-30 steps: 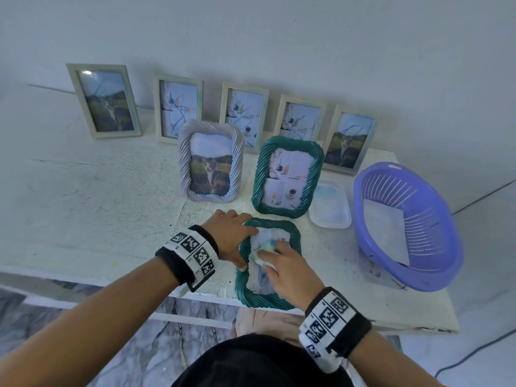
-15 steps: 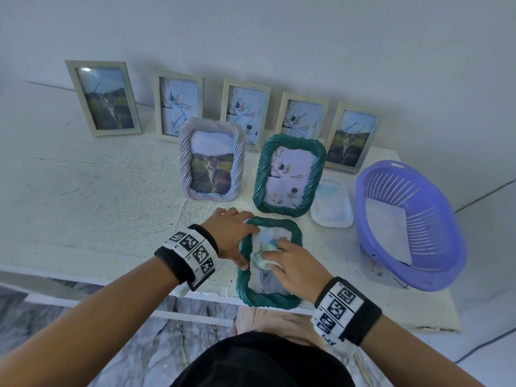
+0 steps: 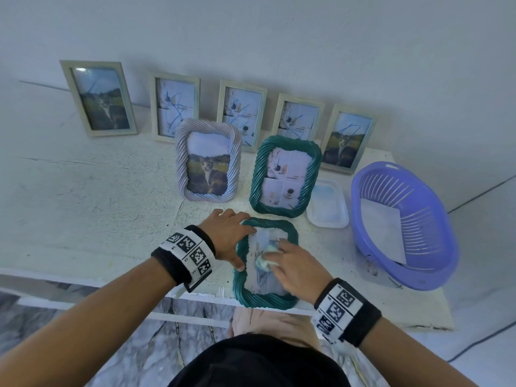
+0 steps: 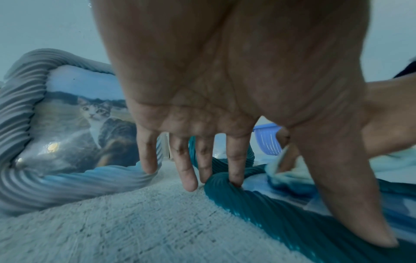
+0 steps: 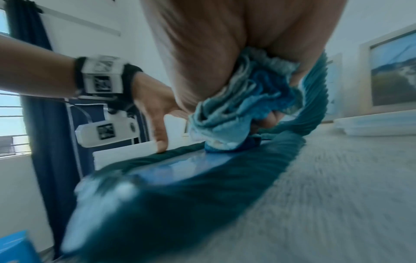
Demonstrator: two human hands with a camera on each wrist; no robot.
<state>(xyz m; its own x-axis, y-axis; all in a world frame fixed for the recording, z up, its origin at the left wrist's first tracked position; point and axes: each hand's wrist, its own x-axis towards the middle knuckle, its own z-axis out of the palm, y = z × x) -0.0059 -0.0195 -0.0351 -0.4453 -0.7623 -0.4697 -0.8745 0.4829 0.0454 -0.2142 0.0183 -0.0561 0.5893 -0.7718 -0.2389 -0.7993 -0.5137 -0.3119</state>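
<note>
A teal rope-edged frame (image 3: 262, 300) lies flat at the near edge of the white surface (image 3: 97, 208). The left hand (image 3: 227, 236) presses on its left rim, grip spread wide and fingers straight. The right hand (image 3: 293, 270) has its grip closed round a bunched pale-blue cloth (image 3: 265, 262) (crumpled, not folded), pressed onto the frame's glass. Just behind this frame stands a second teal frame (image 3: 284, 177); to its right, well apart, sits a purple basket (image 3: 427, 227).

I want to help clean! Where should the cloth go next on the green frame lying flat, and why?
Probably slide the cloth down toward the near end of the glass. The right hand presses the bunched cloth on the glass's middle, a blue scribble shows just below it, and the left hand steadies the green frame by its left rim.
</note>
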